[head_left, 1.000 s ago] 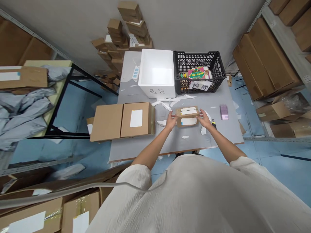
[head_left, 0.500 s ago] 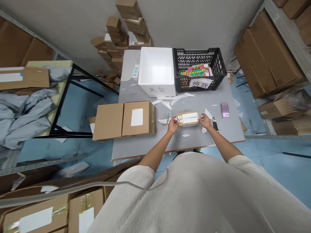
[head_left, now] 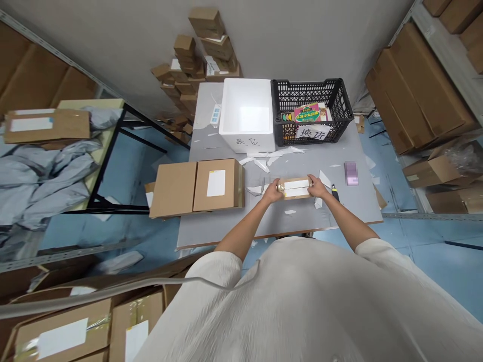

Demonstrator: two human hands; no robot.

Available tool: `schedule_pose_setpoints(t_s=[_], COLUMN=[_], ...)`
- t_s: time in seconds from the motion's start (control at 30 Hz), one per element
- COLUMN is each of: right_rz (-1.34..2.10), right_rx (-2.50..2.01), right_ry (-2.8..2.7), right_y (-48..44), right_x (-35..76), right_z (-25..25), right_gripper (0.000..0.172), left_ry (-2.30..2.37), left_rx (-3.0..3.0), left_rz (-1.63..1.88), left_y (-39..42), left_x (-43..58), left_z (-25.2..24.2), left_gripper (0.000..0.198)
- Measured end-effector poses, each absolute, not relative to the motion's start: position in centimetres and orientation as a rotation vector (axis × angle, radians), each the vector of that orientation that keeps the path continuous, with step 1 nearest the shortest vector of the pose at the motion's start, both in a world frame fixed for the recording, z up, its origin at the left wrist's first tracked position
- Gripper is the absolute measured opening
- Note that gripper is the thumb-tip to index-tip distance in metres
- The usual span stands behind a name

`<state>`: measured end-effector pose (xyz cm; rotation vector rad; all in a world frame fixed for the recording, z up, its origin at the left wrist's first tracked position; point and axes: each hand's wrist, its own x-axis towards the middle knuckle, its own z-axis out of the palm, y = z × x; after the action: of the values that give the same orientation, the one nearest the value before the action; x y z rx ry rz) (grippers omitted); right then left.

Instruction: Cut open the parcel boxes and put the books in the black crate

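A small flat cardboard box (head_left: 296, 188) with white labels, split by a line along its top, is held level just in front of me at the table. My left hand (head_left: 273, 191) is closed on its left end, and my right hand (head_left: 317, 186) grips the right end. Clear tape glints at the box's left end. To the right of my right hand lies a box cutter (head_left: 335, 193) with a black and yellow handle. White paper scraps (head_left: 324, 179) are scattered around the box.
A white foam bin (head_left: 247, 138) and a black plastic crate (head_left: 279, 133) holding books stand at the table's back. Two larger cartons (head_left: 215, 185) occupy the left side. A blurred purple item (head_left: 350, 173) lies at the right. Shelves with cartons (head_left: 422, 85) flank the right side.
Both hands have closed more firmly around the ends of the small box, and its near long side now shows more. The whole view has shifted slightly.
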<state>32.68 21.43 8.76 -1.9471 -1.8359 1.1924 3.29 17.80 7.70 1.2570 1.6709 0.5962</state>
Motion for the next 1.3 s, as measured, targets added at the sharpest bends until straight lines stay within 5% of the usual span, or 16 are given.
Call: schedule_pose_setpoints(t_s=[0.2,0.57,0.73,0.9,1.3], right_rz=[1.041,1.017,1.107,1.144,1.266], right_rx=[-1.982,-1.791,-1.942,-2.045,-1.899], right_ry=[-1.925,-1.728,-1.741,-1.699,-1.530], right_y=[19.8,19.1,17.2,16.4,18.6], right_x=[32.9,32.1,32.3,32.8,32.1], right_z=[9.6,9.8,8.9,8.5,8.1], right_gripper=[0.067,0.032,0.020,0.029,0.091], left_ry=[1.756,1.799,1.790,1.756,1.767], left_rx=[1.356,1.241,1.200,1.152,0.972], left_rz=[0.491,0.844,0.682,0.590,0.708], left_y=[16.9,16.4,13.7,12.4,14.7], left_x=[3.8,4.8,4.1,3.4,4.5], left_z=[8.3,9.1,7.4,6.8,7.2], left_gripper=[0.069,0.021,0.022,0.034,0.088])
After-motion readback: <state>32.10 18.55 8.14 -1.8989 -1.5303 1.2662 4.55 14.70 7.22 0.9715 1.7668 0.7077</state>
